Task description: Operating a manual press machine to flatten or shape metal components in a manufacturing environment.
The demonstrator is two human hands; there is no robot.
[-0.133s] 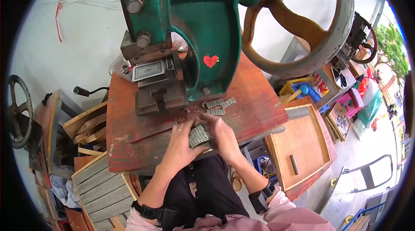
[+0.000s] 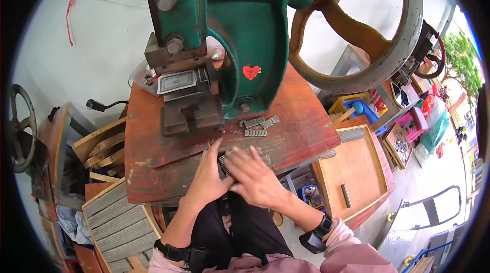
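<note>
A small stack of ridged metal pieces [image 2: 223, 165] sits between my hands at the near edge of the red-brown wooden table [image 2: 301, 135]. My left hand [image 2: 205, 177] grips it from the left, thumb and fingers around its side. With its fingers stretched out flat, my right hand [image 2: 258, 178] lies against the stack's right side and hides most of it. Just beyond my hands, several loose ridged metal pieces [image 2: 255, 132] lie on the tabletop. A green press [image 2: 255, 33] stands behind them, with a patterned card [image 2: 176, 82] on its bed.
A large handwheel [image 2: 352, 81] juts out at the press's right. Below left is a wooden tray [image 2: 149, 213] packed with rows of grey ridged strips. To the right, a shallow wooden tray [image 2: 370, 171] holds a short metal rod [image 2: 346, 195]. A flat trolley [image 2: 408, 232] stands farther right.
My right hand has swung from the stack's far right side to lie flat against it, covering most of its ridged face. My left hand stays at the stack.
</note>
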